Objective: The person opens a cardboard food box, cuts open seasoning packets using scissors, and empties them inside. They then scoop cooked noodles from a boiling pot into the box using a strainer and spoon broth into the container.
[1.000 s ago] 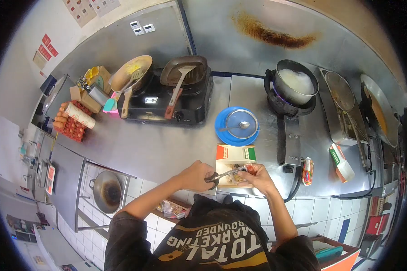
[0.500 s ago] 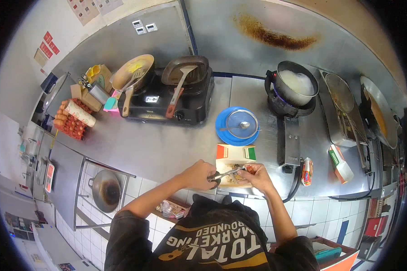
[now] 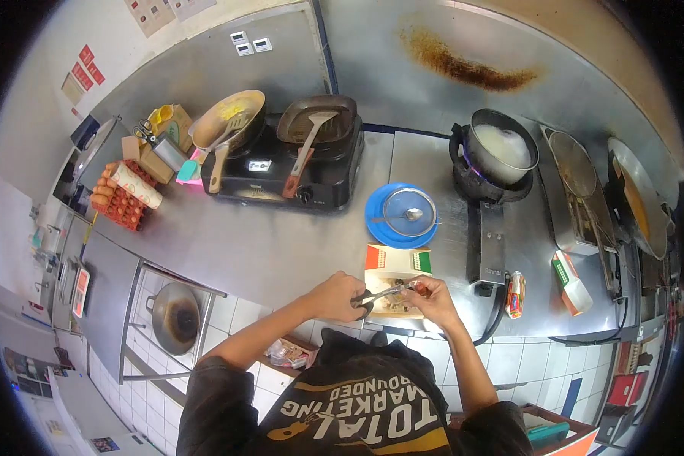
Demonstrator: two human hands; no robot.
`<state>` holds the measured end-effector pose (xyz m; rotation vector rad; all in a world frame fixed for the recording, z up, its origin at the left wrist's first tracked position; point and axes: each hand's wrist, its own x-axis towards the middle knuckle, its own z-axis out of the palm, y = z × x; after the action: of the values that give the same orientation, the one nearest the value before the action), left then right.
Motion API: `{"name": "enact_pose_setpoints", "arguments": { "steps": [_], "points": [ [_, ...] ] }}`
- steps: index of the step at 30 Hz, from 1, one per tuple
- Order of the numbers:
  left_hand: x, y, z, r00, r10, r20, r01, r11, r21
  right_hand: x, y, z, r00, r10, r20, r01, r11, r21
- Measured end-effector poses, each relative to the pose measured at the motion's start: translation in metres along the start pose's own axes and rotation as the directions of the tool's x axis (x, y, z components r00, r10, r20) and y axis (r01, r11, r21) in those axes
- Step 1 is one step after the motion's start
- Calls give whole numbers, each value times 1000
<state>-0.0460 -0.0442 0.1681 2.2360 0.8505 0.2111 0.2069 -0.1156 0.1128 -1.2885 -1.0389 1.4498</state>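
My left hand [image 3: 336, 296] is closed around the black handles of a pair of scissors [image 3: 382, 293], whose metal blades point right. My right hand [image 3: 433, 301] pinches a small, shiny, partly see-through packet [image 3: 413, 286] by the blade tips. Whether the blades touch it I cannot tell. Below both hands stands an open paper food box [image 3: 399, 259] with orange and green side flaps. Its contents are mostly hidden by the hands and scissors. Just behind the box, a strainer with a spoon [image 3: 411, 213] lies on a blue plate [image 3: 372, 222].
A pot of whitish liquid [image 3: 501, 148] sits on a lit burner at the right. A black two-burner stove [image 3: 270, 186] carries two pans at the left. Egg trays [image 3: 121, 207], a red-and-yellow packet [image 3: 515, 295] and another paper box [image 3: 571, 285] are on the counter.
The view has shifted slightly, so everything sits a little lower and to the right. Both hands keep nearly the same pose at the scissors, and the packet is turned a little differently.
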Motion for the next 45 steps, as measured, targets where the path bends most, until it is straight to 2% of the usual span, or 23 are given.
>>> {"name": "enact_pose_setpoints", "arguments": {
  "steps": [5, 11, 18, 20, 24, 26, 30, 32, 35, 39, 41, 45],
  "points": [
    [0, -2, 3, 998, 55, -27, -55, 998, -9, -1, 0, -1, 999, -20, 41, 25, 993, -117],
    [0, 1, 3, 1000, 26, 0, -26, 1000, -15, 0, 0, -2, 996, -41, 85, 47, 996, -78],
    [0, -1, 7, 1000, 14, -13, -14, 1000, 17, 1, -6, -1, 997, -13, 76, 22, 993, -115],
    [0, -1, 9, 999, 33, -38, -32, 999, 34, 4, 0, -4, 995, -46, 89, 66, 969, -239],
    [-1, -3, 11, 998, 1, -70, 0, 1000, 10, 6, 2, -2, 997, -12, 74, 26, 980, -199],
    [-1, -5, 13, 995, 48, -88, -48, 999, 6, 4, -5, 0, 996, 10, 84, 3, 988, -152],
    [-1, 0, 10, 999, 2, -44, -2, 1000, 1, 4, -8, 3, 996, -9, 94, 28, 978, -207],
    [-1, -2, 11, 997, 8, -72, -9, 1000, -15, 4, -10, 4, 995, 49, 86, -32, 981, -190],
    [0, -2, 11, 999, -28, -31, 28, 1000, -3, 6, -4, 2, 994, -16, 110, 34, 985, -167],
    [3, -5, 15, 1000, -17, -19, 16, 1000, -15, 10, 1, 2, 995, 16, 98, 6, 976, -217],
    [3, -9, 20, 991, 74, -112, -74, 997, 2, 8, -7, 3, 995, 24, 94, -1, 971, -238],
    [3, -7, 17, 997, 35, -72, -37, 999, -29, 14, 10, 2, 994, 5, 107, 16, 982, -190]
  ]
}}
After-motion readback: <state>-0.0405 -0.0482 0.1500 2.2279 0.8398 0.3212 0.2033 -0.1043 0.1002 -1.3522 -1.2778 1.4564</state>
